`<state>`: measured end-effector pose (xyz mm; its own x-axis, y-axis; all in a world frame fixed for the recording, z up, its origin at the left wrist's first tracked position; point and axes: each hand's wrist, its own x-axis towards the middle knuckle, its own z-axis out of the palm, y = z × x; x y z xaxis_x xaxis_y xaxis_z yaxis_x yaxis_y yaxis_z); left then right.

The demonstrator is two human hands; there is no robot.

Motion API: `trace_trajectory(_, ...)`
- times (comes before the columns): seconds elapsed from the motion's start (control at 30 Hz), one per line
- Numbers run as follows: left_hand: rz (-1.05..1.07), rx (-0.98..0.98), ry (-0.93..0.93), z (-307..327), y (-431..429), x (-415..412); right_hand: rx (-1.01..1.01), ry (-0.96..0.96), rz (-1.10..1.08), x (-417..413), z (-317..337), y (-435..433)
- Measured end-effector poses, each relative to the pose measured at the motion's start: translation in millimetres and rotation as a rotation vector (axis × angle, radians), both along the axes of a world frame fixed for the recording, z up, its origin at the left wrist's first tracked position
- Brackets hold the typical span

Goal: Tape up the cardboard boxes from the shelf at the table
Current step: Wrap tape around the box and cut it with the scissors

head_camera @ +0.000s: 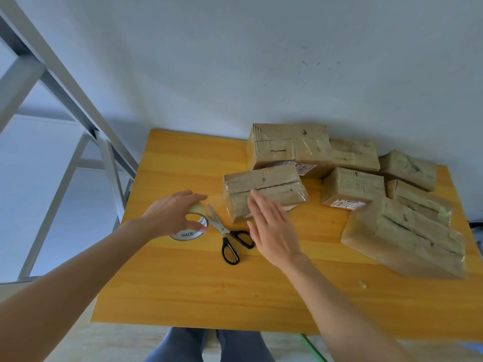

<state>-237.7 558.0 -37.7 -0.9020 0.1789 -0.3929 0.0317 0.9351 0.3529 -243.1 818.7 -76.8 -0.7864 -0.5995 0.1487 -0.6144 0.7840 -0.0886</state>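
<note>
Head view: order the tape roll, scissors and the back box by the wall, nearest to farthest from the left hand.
1. tape roll, under the left hand.
2. scissors, just right of it.
3. back box, far right by the wall.

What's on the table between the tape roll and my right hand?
Black-handled scissors lie there, between the tape roll and the right hand, blades closed; the head view shows it.

I am holding both bare forearms out ahead of me; my left hand (170,214) is arching palm-down, its fingers and thumb curling round the tape roll (188,234); my right hand (273,231) is lying flat, palm down, its fingers (258,205) straight and close together, pointing forward.
</note>
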Motion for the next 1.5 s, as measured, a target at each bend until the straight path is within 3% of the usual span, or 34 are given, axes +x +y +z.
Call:
trace_trajectory(0.07, 0.029, 0.046, 0.010, 2.6, 0.0, -1.9, -0.084, 0.078, 0.103, 17.3, -8.7, -6.6)
trace_trajectory(0.13, 0.087, 0.097, 0.010, 4.8, -0.3, -2.9, -0.033, -0.056, 0.099, 31.2, -18.8, -14.6)
trace_trajectory(0.27, 0.098, 0.120, 0.050, 9.5, 0.8, -4.2, 0.172, -0.412, -0.031, 39.4, -34.2, -29.8)
trace_trajectory(0.4, 0.107, 0.107, 0.060, 11.2, 2.3, -4.5, 0.213, -0.474, -0.149, 40.8, -35.3, -42.1)
trace_trajectory(0.6, 0.213, 0.256, -0.028, 12.5, -1.1, -9.5, 0.178, -0.633, -0.467, 42.9, -32.9, -46.7)
trace_trajectory(0.73, 0.245, 0.352, -0.085, 12.2, -7.1, -19.4, 0.015, -0.818, -0.594, 51.0, -22.2, -29.9)
trace_trajectory(0.9, 0.237, 0.373, -0.100, 13.1, -6.7, -28.7, -0.405, -1.180, -0.632, 65.7, -7.7, -7.9)
trace_trajectory(1.03, 0.223, 0.356, -0.096, 11.0, -7.4, -32.5, -0.618, -1.336, -0.597, 74.0, 6.5, -6.6)
trace_trajectory(1.3, 0.195, 0.379, -0.145, 11.7, -8.9, -35.0, -0.877, -1.339, -0.533, 48.8, 32.3, -39.9)
trace_trajectory(1.5, 0.208, 0.406, -0.159, 10.5, -10.0, -39.3, -0.834, -1.301, -0.561, 32.1, 33.3, -49.4)
